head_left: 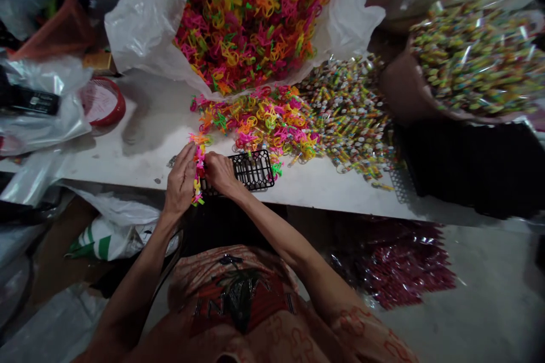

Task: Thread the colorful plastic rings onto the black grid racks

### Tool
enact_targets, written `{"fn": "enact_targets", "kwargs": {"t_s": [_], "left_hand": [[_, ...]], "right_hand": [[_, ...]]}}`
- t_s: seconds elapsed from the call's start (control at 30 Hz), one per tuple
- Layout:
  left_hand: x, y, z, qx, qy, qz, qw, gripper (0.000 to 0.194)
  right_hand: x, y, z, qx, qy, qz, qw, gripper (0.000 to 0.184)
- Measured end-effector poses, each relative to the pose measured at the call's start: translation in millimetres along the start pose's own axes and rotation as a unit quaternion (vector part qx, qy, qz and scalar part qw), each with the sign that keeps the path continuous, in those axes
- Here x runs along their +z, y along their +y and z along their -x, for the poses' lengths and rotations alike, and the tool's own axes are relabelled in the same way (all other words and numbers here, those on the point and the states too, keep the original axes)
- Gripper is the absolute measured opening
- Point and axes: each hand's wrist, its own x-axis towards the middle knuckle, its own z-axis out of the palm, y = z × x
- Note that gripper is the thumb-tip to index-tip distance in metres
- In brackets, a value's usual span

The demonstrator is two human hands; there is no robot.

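A black plastic grid rack [255, 170] lies on the white table near its front edge. Along its left end runs a row of bright pink, yellow and orange plastic pieces [199, 173]. My left hand [181, 178] rests against the outer side of this row, its fingers stretched out and close together. Over the left part of the rack, my right hand [220, 173] is closed with curled fingers; whatever it grips is hidden beneath it. A loose heap of similar colourful plastic pieces [268, 119] lies just behind the rack.
Behind the heap stands a plastic bag [145, 39] full of colourful pieces. Small printed tubes [349, 113] are piled to the right, beside a tub [404, 91] of wrapped ones. Black racks [468, 170] are stacked far right. A red round container [104, 102] sits left.
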Motion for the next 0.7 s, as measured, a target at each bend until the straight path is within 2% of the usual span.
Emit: {"fn": "enact_targets", "kwargs": {"t_s": [0.13, 0.23, 0.3, 0.37, 0.43, 0.5, 0.57, 0.6, 0.7], "left_hand": [[-3.4, -5, -1, 0.017, -0.009, -0.021, 1.0, 0.052], [-6.7, -4, 0, 0.05, 0.007, -0.058, 0.997, 0.045], [-7.4, -1, 2, 0.068, 0.02, -0.068, 0.995, 0.04], [-7.4, 4, 2, 0.066, 0.021, -0.044, 0.997, 0.038], [-8.7, 8, 2, 0.028, 0.058, 0.02, 0.998, 0.04], [-12.5, 9, 1, -0.03, 0.14, 0.095, 0.985, 0.044], [-17.7, 9, 1, -0.07, 0.205, 0.136, 0.967, 0.047], [-20.2, 9, 2, -0.078, 0.213, 0.141, 0.964, 0.048], [-22.9, 11, 4, -0.07, 0.176, 0.127, 0.974, 0.046]], "right_hand": [[-5, -2, 7, -0.01, -0.011, -0.005, 1.0, 0.026], [-27, 15, 19, -0.029, -0.001, -0.018, 0.999, 0.024], [-49, 35, 27, 0.016, 0.045, -0.002, 0.999, 0.027], [-71, 55, 32, 0.089, 0.099, 0.043, 0.99, 0.032], [-86, 69, 32, 0.123, 0.097, 0.085, 0.984, 0.033], [-89, 73, 28, 0.125, 0.06, 0.114, 0.984, 0.031], [-83, 71, 21, 0.129, 0.036, 0.131, 0.982, 0.032], [-79, 68, 18, 0.138, 0.038, 0.133, 0.981, 0.032], [-73, 64, 15, 0.174, 0.059, 0.111, 0.977, 0.031]]}}
